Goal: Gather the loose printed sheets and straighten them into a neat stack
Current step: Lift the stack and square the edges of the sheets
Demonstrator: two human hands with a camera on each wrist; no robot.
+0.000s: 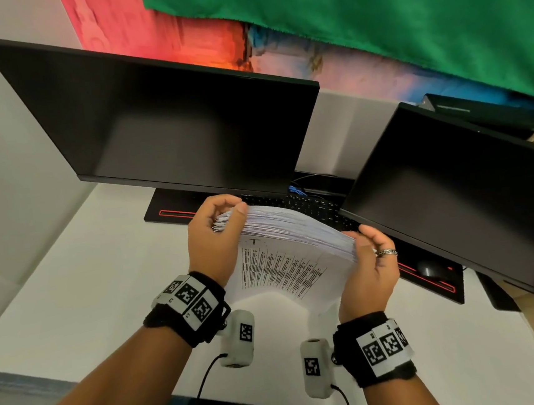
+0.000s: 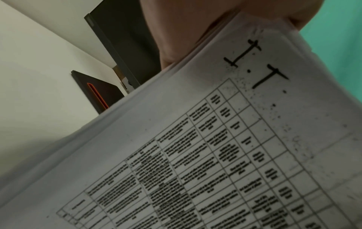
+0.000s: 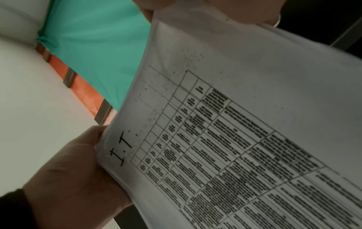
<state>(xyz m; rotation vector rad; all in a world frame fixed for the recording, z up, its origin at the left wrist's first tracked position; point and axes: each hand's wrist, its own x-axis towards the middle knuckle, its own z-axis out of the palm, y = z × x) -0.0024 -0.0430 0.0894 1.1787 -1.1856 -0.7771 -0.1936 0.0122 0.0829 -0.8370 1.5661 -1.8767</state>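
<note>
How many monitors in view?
2. One monitor stands left of centre behind the left hand; the second monitor stands at right, beyond the right hand.

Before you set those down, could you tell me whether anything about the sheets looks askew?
Yes: the printed sheets aren't squared yet. Their top edges fan out between the left hand and right hand.

Both forearms raised, left hand (image 1: 212, 240) and right hand (image 1: 371, 267) curled in facing grips.
</note>
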